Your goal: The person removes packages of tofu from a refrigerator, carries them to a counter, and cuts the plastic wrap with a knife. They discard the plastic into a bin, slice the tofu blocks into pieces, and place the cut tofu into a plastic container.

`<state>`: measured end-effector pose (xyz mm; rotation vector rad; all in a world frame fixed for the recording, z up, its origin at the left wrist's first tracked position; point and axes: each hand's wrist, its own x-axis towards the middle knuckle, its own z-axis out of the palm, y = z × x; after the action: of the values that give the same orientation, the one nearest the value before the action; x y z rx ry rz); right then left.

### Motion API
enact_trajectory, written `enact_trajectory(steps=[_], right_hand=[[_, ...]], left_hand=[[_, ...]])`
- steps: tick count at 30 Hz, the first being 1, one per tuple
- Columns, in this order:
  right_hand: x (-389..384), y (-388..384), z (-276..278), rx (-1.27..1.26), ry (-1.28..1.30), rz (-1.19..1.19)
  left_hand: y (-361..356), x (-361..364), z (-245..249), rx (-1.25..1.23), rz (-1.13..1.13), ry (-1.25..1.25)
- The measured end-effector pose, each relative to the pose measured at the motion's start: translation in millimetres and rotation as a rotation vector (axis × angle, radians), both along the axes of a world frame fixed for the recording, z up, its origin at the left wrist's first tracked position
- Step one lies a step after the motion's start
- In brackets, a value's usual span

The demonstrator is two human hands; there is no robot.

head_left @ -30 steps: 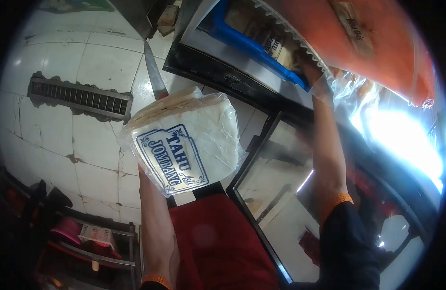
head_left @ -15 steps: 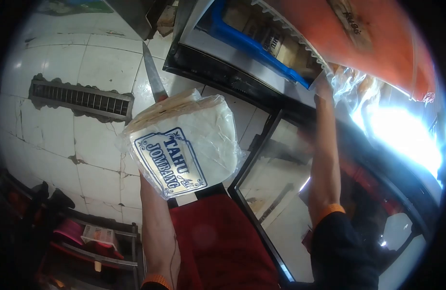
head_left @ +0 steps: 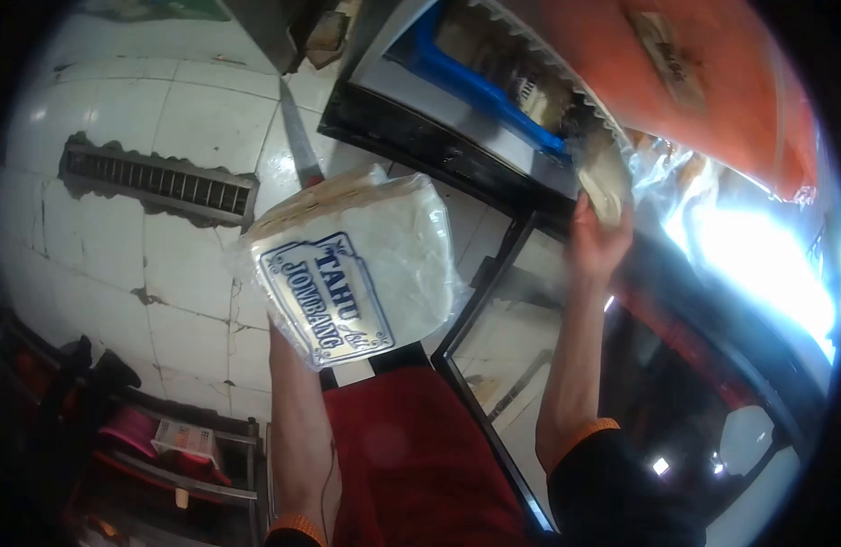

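Note:
Clear plastic packs of white tofu (head_left: 404,246), labelled "TAHU Asli JOMBANG", are stacked on my left hand. The hand itself is hidden under them; only my left forearm (head_left: 302,438) shows below. A knife (head_left: 298,137) points out from behind the stack, its blade toward the upper left and a bit of red near its base. My right hand (head_left: 603,239) is closed around another clear-wrapped pack of tofu (head_left: 603,182), just outside a blue-rimmed container (head_left: 480,91). Inside that container lies at least one more labelled pack (head_left: 528,94).
An orange-red bag (head_left: 721,82) and crumpled clear plastic (head_left: 662,178) lie at the upper right. A dark-framed glass panel (head_left: 493,328) stands beneath my right arm. A floor drain (head_left: 161,182) sits in white tiles. A rack with baskets (head_left: 185,441) is at the lower left.
My right hand has come back out of the blue-rimmed container toward me, now with a tofu pack in it. The stack on my left hand stays nearly in place.

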<state>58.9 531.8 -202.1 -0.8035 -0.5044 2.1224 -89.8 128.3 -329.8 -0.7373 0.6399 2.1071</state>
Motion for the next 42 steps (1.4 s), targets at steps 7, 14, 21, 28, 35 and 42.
enact_trajectory(steps=[7, 14, 21, 28, 35, 42], right_hand=[[11.2, -48.7, -13.9, -0.090, 0.262, 0.089], [6.1, -136.5, 27.4, -0.142, -0.106, 0.219], [-44.4, -179.1, 94.7, 0.250, -0.376, 0.532], [-112.9, -229.2, 191.9, 0.482, -0.445, 0.912], [-111.4, -265.3, 238.4, 1.224, -0.815, 0.868], [-121.0, -279.3, 292.0, 1.183, -0.824, 0.761]], left_hand=[[-12.9, 11.7, -4.9, -0.005, 0.025, -0.010], [-17.5, 12.9, -4.3, 0.019, 0.054, 0.015], [-9.9, -0.9, 20.0, -0.035, -0.033, 0.118], [10.5, -39.2, 161.0, 0.101, 0.050, 0.147], [-22.1, -35.5, 187.7, 0.143, 0.006, 0.176], [-37.4, -51.3, 198.5, 0.077, -0.025, 0.274]])
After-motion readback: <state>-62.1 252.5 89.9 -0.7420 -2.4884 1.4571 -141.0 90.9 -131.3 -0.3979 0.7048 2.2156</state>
